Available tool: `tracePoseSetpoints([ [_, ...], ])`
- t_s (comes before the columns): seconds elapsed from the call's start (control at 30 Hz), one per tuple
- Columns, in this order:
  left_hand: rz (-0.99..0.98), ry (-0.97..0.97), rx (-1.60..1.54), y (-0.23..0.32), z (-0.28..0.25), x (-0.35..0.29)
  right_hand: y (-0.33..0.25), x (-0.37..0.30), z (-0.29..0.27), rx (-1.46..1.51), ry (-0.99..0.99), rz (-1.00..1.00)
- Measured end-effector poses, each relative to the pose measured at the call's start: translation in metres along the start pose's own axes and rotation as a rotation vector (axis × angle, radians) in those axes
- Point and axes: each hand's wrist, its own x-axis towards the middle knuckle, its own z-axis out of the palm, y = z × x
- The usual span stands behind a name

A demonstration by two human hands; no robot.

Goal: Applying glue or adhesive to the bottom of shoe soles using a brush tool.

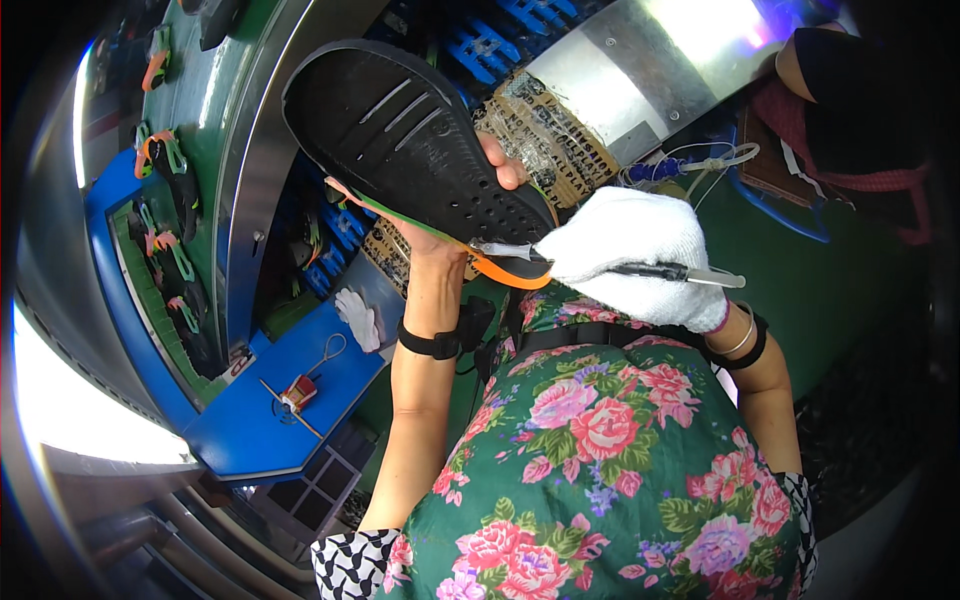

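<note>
My left hand (pixel 425 238) is bare and grips a black shoe sole (pixel 400 130) by its narrower end, its thumb side below and fingertips curled over the far edge. The sole is tilted up, showing slots and small round holes on its inner face, with an orange and green strip along the near rim. My right hand (pixel 635 255) wears a white knit glove and closes around a slim brush-like tool (pixel 660 271) with a dark handle and a pale rear end. The tool's whitish tip (pixel 495 248) meets the rim of the sole beside the orange strip.
At left, a green conveyor (pixel 205 110) behind a metal rail carries several shoe parts. A blue side table (pixel 260 435) bears white gloves (pixel 358 318) and a small red-and-white object (pixel 297 392). Taped cardboard (pixel 560 120) and blue racks lie beyond the sole; a blue coiled cable (pixel 655 170) hangs right.
</note>
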Motion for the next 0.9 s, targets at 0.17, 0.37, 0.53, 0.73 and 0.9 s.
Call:
tracePoseSetpoints([
  [0.17,0.006,0.013,-0.008,0.001,0.003,0.000,0.003,-0.003,-0.002,0.126,0.030,0.093],
  [0.37,0.028,0.054,0.061,0.003,0.006,-0.001,0.002,-0.003,-0.002,0.067,0.024,0.046],
  [0.53,0.019,0.045,0.085,0.003,0.009,0.001,0.005,-0.008,-0.001,0.148,0.032,0.076],
  [0.73,0.044,-0.013,0.106,0.003,0.010,0.000,0.002,-0.013,-0.007,0.168,0.096,0.140],
  [0.9,0.052,-0.040,0.144,0.000,0.011,0.001,0.001,-0.017,-0.009,0.118,0.080,0.134],
])
